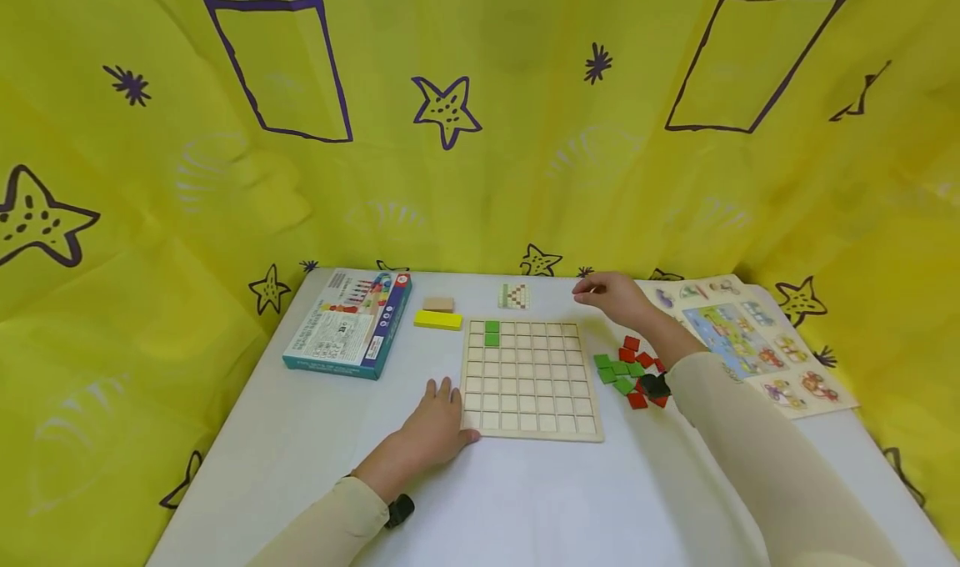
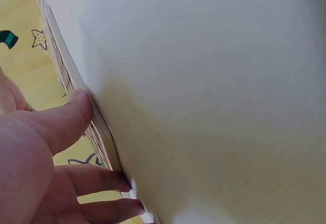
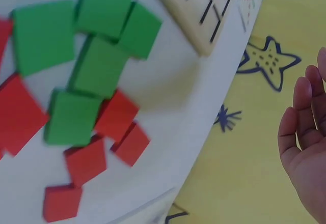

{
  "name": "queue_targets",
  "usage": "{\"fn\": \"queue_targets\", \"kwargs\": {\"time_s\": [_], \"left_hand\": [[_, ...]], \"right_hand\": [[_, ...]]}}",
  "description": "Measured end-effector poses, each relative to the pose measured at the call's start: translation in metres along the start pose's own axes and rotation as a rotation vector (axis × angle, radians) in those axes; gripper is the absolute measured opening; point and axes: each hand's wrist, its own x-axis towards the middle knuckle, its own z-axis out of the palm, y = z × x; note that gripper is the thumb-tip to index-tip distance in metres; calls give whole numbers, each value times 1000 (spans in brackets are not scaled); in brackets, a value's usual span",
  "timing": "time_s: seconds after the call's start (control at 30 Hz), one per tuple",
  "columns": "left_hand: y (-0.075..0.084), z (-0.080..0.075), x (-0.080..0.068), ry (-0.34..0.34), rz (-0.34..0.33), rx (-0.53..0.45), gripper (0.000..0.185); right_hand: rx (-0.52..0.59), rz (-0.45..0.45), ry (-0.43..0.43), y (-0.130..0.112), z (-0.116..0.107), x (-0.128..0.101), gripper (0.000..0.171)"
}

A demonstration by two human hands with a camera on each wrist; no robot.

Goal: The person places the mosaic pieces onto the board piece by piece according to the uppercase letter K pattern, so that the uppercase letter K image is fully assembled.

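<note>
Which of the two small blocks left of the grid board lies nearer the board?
The yellow block; the tan block lies behind it, farther from the board.

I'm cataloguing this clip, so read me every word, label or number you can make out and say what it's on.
No text can be read.
Blue game box: print and a code patch, too small to read.
Small pattern card: coloured squares only.
Picture sheet: cartoon drawings, no readable words.

My left hand [image 1: 435, 427] rests against the grid board's [image 1: 531, 379] left edge; loose tiles [image 1: 630, 371] lie right of it, below my right hand [image 1: 611, 294].
</note>
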Motion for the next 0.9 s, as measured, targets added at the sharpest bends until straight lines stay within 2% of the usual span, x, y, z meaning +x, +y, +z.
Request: {"fn": "queue_targets", "kwargs": {"time_s": [0.2,0.47,0.63,0.9], "left_hand": [[-4,1,-2,4,-11,-32,80],[-2,1,-1,5,14,-37,80],[-2,1,-1,1,11,-36,80],[-2,0,-2,9,27,-3,79]], "right_hand": [[-4,50,-19,20,-2,-16,27],[4,104,-56,48,5,-39,26],[6,94,-111,57,13,-49,24],[-14,72,-142,62,19,-58,23]]}}
